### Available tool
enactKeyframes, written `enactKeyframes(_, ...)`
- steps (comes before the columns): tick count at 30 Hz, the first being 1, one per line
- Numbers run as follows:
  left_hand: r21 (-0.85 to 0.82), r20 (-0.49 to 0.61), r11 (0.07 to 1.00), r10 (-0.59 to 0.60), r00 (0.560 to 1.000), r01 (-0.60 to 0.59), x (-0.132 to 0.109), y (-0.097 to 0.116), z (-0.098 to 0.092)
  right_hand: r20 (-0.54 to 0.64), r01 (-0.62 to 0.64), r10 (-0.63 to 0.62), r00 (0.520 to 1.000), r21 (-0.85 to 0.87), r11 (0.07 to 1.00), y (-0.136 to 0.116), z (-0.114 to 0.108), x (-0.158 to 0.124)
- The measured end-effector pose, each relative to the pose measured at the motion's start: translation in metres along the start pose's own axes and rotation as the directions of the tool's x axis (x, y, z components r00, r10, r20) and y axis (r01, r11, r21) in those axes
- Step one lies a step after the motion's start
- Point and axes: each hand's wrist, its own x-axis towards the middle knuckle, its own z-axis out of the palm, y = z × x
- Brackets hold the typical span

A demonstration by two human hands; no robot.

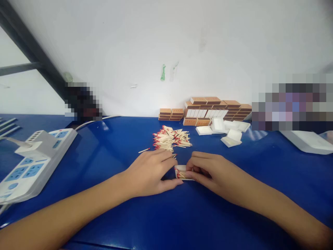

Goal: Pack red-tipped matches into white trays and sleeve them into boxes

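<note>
At the centre of the frame, a small white matchbox tray [181,167] lies on the blue tabletop [145,222], with red-tipped matches [181,174] inside it. The left hand [153,170] grasps the tray's left end, thumb along the near edge and fingers at the far side. The right hand [210,170] is at the tray's right end, its fingertips drawn together over the matches; whether they pinch any, I cannot tell. Just above the left hand in the picture spreads a heap of loose matches [163,138], with a single match [144,150] apart to its left. Right of upper centre, stacked matchboxes [234,107] stand by the white wall [130,41], a smaller matchbox stack [171,114] to their left. White trays [218,125] lie jumbled in front of the larger stack. A white power strip [33,166] sits at the left edge.
</note>
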Motion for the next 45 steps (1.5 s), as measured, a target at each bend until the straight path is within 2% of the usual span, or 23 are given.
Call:
enactKeyframes(6,0.018,-0.009,1.0,0.004,1.0,-0.004,0.0,-0.003,0.001,0.09,-0.122,0.118,0.989,0.038,0.992,-0.002,-0.011,-0.006)
enactKeyframes(10,0.012,0.012,1.0,0.0,1.0,0.0,-0.001,-0.003,0.001,0.135,-0.144,0.131,0.982,0.09,0.986,-0.004,-0.016,-0.009)
enactKeyframes(17,0.015,0.014,1.0,0.009,1.0,-0.009,-0.001,-0.003,-0.001,-0.008,-0.041,0.042,0.999,0.065,0.997,-0.003,-0.021,-0.007)
enactKeyframes(24,0.029,0.001,1.0,0.009,1.0,-0.009,0.0,-0.002,0.0,-0.01,0.057,-0.058,0.998,-0.036,0.998,0.0,-0.006,-0.004)
enactKeyframes(27,0.023,-0.007,1.0,0.022,1.0,-0.022,0.0,0.0,0.0,-0.042,0.078,-0.079,0.996,-0.024,0.997,0.0,-0.005,-0.005)
enactKeyframes(34,-0.037,-0.13,0.999,0.035,0.991,-0.04,0.001,0.004,0.001,-0.182,0.027,-0.014,0.983,0.07,0.997,-0.022,0.006,0.002)
enactKeyframes(39,-0.052,-0.162,0.997,0.042,0.986,-0.051,0.003,0.008,0.0,-0.165,-0.002,0.025,0.986,0.138,0.99,-0.027,0.016,0.005)
enactKeyframes(45,-0.035,-0.172,0.999,0.02,0.985,-0.026,0.002,0.007,0.0,-0.184,-0.042,0.077,0.98,0.192,0.981,-0.028,0.004,0.005)
